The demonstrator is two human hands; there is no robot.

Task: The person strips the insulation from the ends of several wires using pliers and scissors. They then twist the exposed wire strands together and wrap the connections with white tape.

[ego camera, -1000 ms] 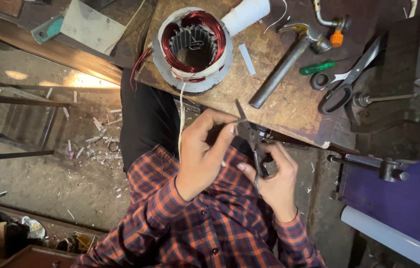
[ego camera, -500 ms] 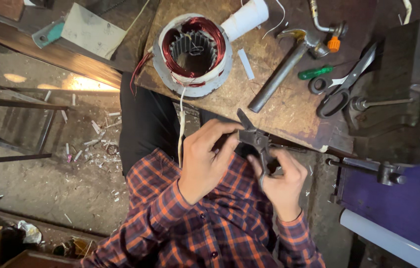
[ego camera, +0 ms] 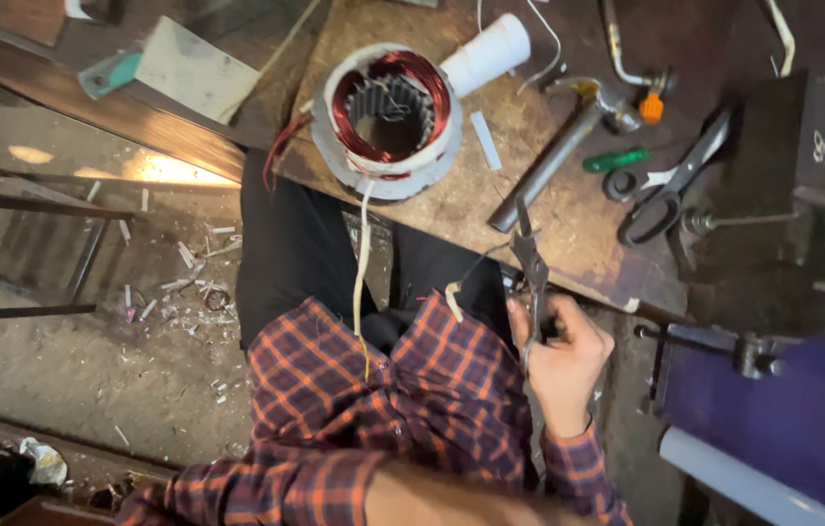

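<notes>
Below the bench edge, my right hand (ego camera: 564, 362) clamps the pliers (ego camera: 532, 268); the stator (ego camera: 388, 119) winding leads hang untrimmed, left hand unseen.

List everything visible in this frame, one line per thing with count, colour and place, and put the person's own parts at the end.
motor stator: 1, white casing with red-brown copper windings, on the wooden bench top
white tube: 1, white, just right of the stator
hammer: 1, grey metal, bench centre
scissors: 1, black handles, right side of the bench
screwdriver: 1, green handle, between hammer and scissors
white sleeved lead: 1, white, hanging from the stator over the lap
scraps: many, pale, on the floor at left
pliers: 1, dark metal, in the right hand
right hand: gripping the pliers by the bench edge
left hand: not visible; a plaid sleeve fills the bottom
</notes>
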